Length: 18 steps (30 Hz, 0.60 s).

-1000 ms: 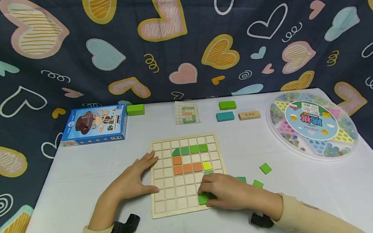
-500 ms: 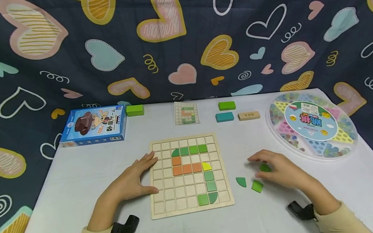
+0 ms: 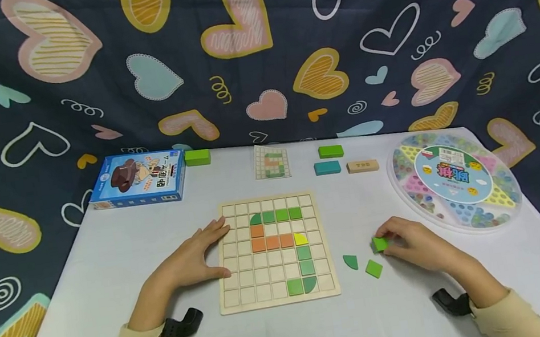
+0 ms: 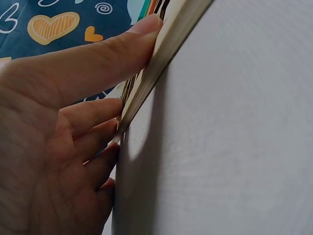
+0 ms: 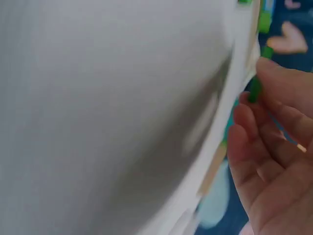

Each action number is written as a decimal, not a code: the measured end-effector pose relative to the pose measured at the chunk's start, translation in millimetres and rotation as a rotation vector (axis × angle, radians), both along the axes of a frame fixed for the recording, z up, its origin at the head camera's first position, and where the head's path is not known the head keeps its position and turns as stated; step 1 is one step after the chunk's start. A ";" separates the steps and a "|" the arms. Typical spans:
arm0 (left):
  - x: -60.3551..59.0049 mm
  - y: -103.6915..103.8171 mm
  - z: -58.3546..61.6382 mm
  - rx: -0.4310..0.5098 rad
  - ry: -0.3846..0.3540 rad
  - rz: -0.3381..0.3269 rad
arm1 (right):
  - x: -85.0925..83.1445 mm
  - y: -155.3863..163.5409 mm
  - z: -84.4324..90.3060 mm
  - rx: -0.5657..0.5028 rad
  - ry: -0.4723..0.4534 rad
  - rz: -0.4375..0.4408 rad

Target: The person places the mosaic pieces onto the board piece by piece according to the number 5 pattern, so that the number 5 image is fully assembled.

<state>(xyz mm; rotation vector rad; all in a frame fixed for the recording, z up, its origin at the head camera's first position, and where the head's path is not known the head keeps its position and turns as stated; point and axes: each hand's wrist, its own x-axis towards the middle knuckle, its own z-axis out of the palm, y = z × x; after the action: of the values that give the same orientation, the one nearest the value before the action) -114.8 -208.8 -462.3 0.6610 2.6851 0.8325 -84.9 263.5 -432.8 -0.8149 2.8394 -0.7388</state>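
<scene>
Right hand [image 3: 418, 245] pinching green square tile [image 3: 380, 243] off the tablecloth [image 3: 108, 272], well to the right of wooden grid board [image 3: 273, 251]; fingers curled round it, wrist cam too blurred to add more than a green edge at the fingertips [image 5: 266, 66]. Left hand [image 3: 191, 258] spread flat, fingers straight, pressed against left edge of board, thumb [image 4: 98, 54] along the rim in the wrist view.

On board: green row w/ one rounded corner piece near the top, orange L below it, yellow quarter piece at the right end of the orange, then green column running down to a green square and a rounded green piece on the bottom row. Looks like an S shape partly filled; judging by the small pattern card [image 3: 271, 163] behind the board, bottom row prob. not finished, several cells left.

Loose beside board, right side: green quarter-round piece [image 3: 350, 262] and another green square [image 3: 374, 268], both just left of right hand. Farther back from board: blue game box [image 3: 139, 179], green block [image 3: 197, 157], green, teal and wood blocks, round marble game tray [image 3: 458, 179] at far right.
</scene>
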 end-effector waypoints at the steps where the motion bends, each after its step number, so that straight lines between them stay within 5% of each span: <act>1: 0.1 -0.4 0.5 -0.001 -0.001 -0.001 | 1.6 -7.1 1.7 -0.030 0.004 0.011; 9: 0.2 -0.7 3.6 0.004 -0.018 -0.002 | 16.6 -95.8 10.8 -0.148 0.021 0.243; 18: 0.4 -1.6 4.8 0.010 -0.013 -0.008 | 17.4 -172.8 3.0 0.043 -0.041 0.353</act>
<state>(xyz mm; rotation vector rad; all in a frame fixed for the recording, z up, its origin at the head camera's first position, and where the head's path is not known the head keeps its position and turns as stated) -114.3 -210.4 -457.5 0.6654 2.6670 0.8459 -67.5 90.7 -429.8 -1.2321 2.5608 -0.6313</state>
